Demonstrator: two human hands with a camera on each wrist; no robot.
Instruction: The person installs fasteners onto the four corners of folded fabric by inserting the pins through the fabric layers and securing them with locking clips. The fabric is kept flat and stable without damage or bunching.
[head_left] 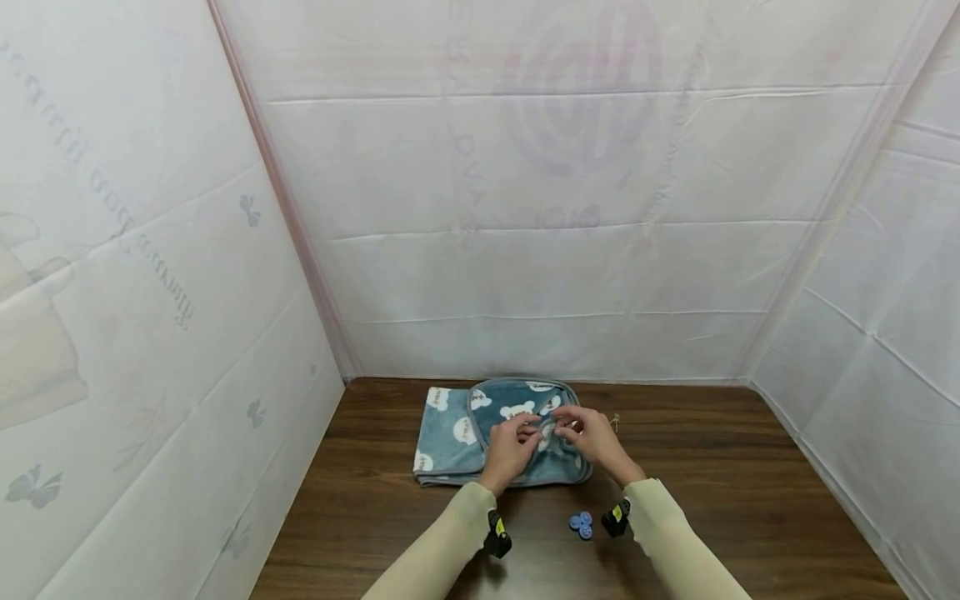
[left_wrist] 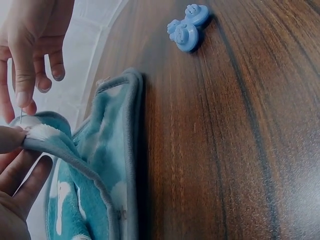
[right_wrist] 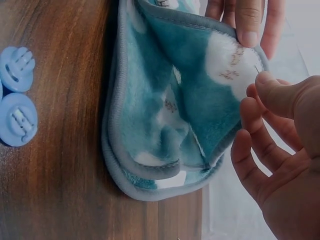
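A folded teal fleece blanket (head_left: 450,442) with white bear-head patches and grey edging lies on the table. My left hand (head_left: 512,450) pinches a lifted edge of it between thumb and fingers, right at a white patch (right_wrist: 232,60). From the other side my right hand (head_left: 592,435) pinches a thin needle (left_wrist: 21,116) between thumb and forefinger. The needle stands close over the white patch by the edging, near the left fingertips. Beneath the raised flap, the blanket's lower layers show in the right wrist view.
Several round blue plastic clips (head_left: 581,524) lie together on the dark wooden table (head_left: 697,475), in front of the blanket near the right wrist. A small pale thready thing (head_left: 615,422) lies right of the right hand. White sheet walls (head_left: 525,275) enclose the table's back and sides.
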